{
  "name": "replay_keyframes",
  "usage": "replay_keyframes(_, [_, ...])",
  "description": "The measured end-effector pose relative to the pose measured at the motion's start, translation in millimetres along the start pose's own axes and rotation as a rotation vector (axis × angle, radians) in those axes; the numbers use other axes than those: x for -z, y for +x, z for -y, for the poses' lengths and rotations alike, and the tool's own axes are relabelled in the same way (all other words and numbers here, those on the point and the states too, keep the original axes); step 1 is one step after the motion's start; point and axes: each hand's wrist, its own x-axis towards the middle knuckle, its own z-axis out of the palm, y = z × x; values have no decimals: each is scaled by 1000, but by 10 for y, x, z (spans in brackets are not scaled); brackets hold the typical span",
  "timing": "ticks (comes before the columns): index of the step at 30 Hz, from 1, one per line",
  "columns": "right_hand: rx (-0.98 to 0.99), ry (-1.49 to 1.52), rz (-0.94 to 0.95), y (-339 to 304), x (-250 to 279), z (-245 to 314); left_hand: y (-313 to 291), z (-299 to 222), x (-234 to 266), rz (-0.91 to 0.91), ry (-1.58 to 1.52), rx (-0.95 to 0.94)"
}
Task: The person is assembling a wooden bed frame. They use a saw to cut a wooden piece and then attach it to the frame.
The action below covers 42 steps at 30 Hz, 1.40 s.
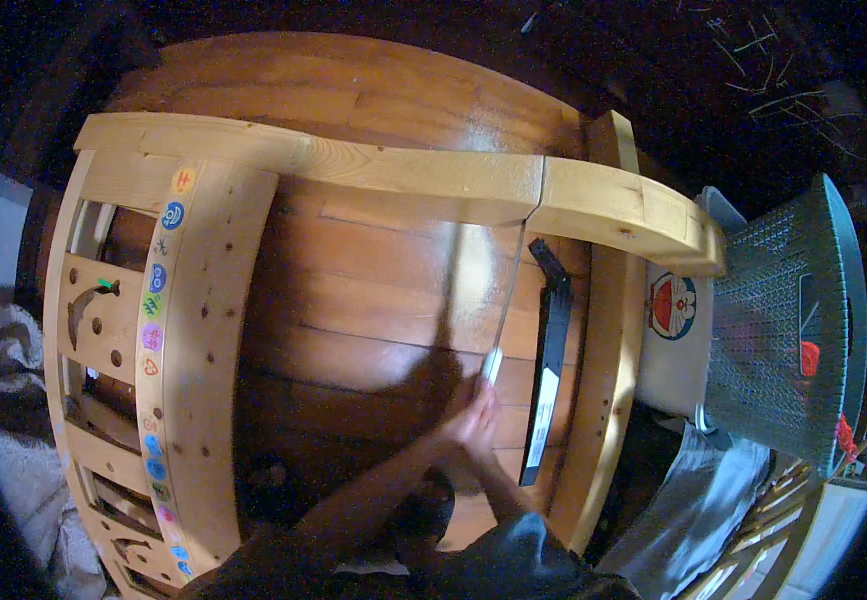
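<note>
Both hands (472,417), low centre, hold a thin saw (494,362), its blade (510,290) at a cut (541,188) in a wooden beam (424,185) across the upper frame; a black strip (553,325) lies right of centre.

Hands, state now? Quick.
Left hand: closed on the white saw handle, fingers overlapping the other hand's.
Right hand: closed on the same handle; exact finger placement too blurred to tell.

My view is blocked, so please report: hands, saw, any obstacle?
Both hands together, gripping saw by pale handle. Thin blade reaching wooden beam at dark line across it. Black strip on floor, right of blade; seemingly not in the way.
</note>
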Motion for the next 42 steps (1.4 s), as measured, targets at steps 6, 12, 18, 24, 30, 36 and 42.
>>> replay_keyframes(6, [110,205,-74,1196,22,524,1015,-897,-441,-12,497,-119])
replay_keyframes(12, [95,198,-160,241,-99,16,125,-273,-30,52,284,157])
replay_keyframes(18, [-111,-90,-92,-610,-103,-91,-469,88,61,-8,248,-34])
replay_keyframes(24, [72,33,-209,979,-79,523,913,-854,-453,19,220,-20])
replay_keyframes(30, [116,91,-190,750,22,408,597,-681,-418,-116,441,16])
replay_keyframes(36, [-33,-19,-88,-626,-75,-40,-585,559,400,-128,522,19])
replay_keyframes(42, [45,-131,-111,334,-213,82,338,-401,-31,-93,317,63])
